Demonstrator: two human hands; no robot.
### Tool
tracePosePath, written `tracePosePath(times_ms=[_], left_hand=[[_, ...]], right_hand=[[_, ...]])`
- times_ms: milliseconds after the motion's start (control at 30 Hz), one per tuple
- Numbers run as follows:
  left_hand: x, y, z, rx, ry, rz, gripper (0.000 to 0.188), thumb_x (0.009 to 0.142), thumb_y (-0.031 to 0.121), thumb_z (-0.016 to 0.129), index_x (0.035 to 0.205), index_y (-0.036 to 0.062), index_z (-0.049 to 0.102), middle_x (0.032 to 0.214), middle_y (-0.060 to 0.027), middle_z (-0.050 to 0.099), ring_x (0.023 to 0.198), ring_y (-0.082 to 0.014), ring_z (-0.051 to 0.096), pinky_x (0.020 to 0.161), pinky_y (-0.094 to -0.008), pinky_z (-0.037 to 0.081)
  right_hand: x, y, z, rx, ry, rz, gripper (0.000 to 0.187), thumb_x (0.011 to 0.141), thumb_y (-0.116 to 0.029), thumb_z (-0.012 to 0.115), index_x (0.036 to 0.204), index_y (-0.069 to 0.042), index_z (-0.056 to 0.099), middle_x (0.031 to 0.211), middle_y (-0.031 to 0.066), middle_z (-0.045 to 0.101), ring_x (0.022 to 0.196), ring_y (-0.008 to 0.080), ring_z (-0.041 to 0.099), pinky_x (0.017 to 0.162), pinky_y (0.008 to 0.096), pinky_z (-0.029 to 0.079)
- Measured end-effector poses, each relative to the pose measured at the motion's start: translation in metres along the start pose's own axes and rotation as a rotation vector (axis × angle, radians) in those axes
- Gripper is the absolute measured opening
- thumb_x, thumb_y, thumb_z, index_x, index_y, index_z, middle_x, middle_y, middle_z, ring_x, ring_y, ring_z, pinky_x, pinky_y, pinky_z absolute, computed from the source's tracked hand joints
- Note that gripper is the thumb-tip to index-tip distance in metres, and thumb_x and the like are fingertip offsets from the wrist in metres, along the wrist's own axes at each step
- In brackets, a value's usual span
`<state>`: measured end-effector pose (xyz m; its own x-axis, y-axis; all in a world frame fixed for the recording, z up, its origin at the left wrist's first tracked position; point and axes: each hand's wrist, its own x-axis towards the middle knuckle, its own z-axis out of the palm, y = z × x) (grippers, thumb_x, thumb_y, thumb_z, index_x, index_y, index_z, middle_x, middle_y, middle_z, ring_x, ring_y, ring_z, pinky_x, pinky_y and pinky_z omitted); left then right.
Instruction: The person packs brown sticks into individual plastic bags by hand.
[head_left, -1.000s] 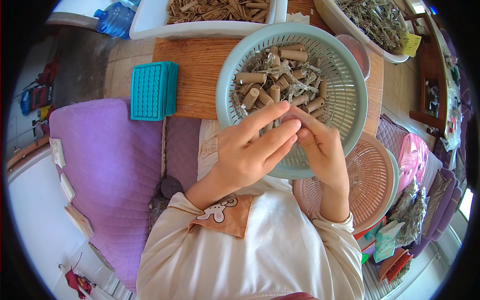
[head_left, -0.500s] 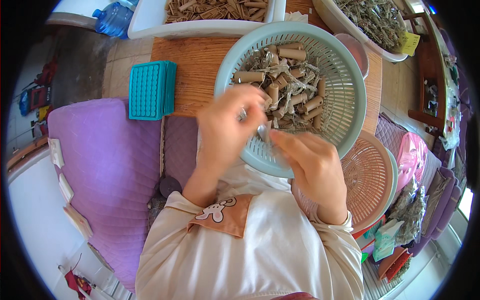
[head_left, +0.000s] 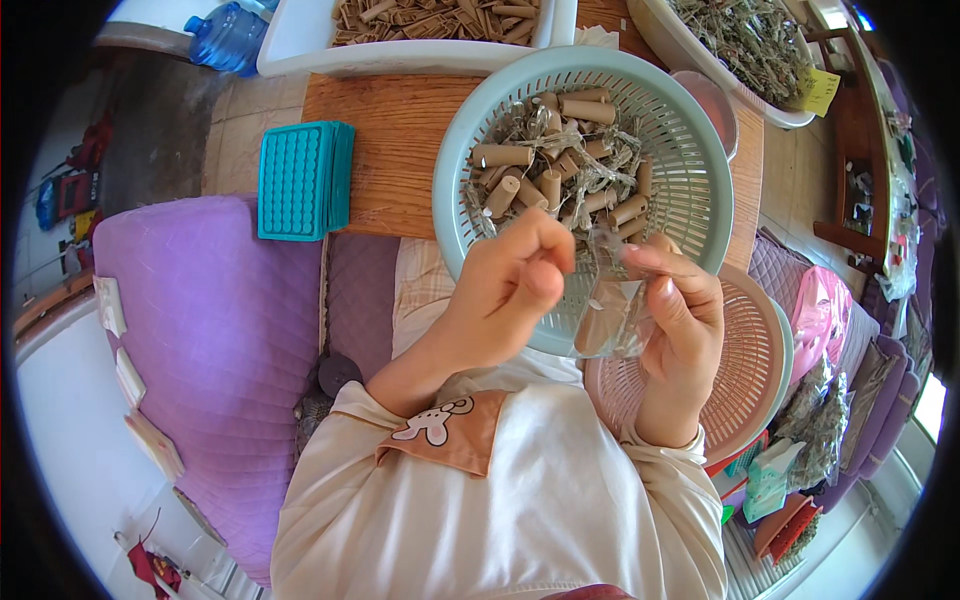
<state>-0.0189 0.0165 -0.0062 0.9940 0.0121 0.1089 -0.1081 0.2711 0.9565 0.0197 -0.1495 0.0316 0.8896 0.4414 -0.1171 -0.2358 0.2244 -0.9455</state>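
My right hand [head_left: 686,318] pinches a small clear plastic bag [head_left: 612,305] with something brown inside. Close to its left, my left hand [head_left: 512,290] is closed, thumb against curled fingers; what it holds, if anything, is hidden. Both hands are above the near rim of a pale green slotted basket [head_left: 708,215]. In the basket lie several tan cork-like stoppers [head_left: 503,156] tangled with thin silvery wire strings [head_left: 622,152].
A white tub [head_left: 400,62] of tan pieces stands at the back. Behind right is a basin [head_left: 655,40] of tangled wire strings. Teal gridded trays [head_left: 292,182] are stacked at left on the wooden table [head_left: 385,150]. A pink slotted basket [head_left: 745,350] sits at right.
Both hands have moved to the right, from the basket's left and near side. The clear bag now shows plainly in my right hand, and more stoppers are uncovered.
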Motion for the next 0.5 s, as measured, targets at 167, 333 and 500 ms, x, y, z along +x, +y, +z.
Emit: tracePosePath(times_ms=[167,333,500], left_hand=[[0.01,0.005,0.002,0.241,-0.082,-0.091,0.016,0.079,0.017,0.057,0.073,0.0037,0.05,0.047,0.0007,0.037,0.043,-0.0057,0.033,0.04,-0.0238,0.026],[0.008,0.007,0.002,0.229,-0.051,-0.132,0.007,0.075,0.008,0.055,0.072,0.0031,0.051,0.051,-0.002,0.045,0.044,-0.0079,0.04,0.041,-0.0243,0.03],[0.012,0.013,0.003,0.298,-0.111,0.089,0.006,0.077,0.007,0.056,0.075,0.0036,0.052,0.054,-0.0042,0.049,0.043,-0.0153,0.046,0.04,-0.0275,0.034]], right_hand=[[0.001,0.005,0.001,0.013,-0.03,0.066,0.024,0.083,-0.014,0.054,0.1,0.002,0.061,0.069,-0.0008,0.046,0.062,0.0061,0.037,0.056,0.0198,0.027],[0.002,0.013,-0.006,0.215,-0.178,0.072,0.026,0.081,-0.015,0.055,0.097,0.005,0.061,0.08,0.0066,0.057,0.065,0.0074,0.044,0.056,0.0214,0.03],[0.005,0.022,-0.014,0.552,-0.247,0.122,0.024,0.078,-0.016,0.055,0.085,0.006,0.061,0.079,0.0099,0.056,0.066,0.0139,0.047,0.061,0.0249,0.037]])
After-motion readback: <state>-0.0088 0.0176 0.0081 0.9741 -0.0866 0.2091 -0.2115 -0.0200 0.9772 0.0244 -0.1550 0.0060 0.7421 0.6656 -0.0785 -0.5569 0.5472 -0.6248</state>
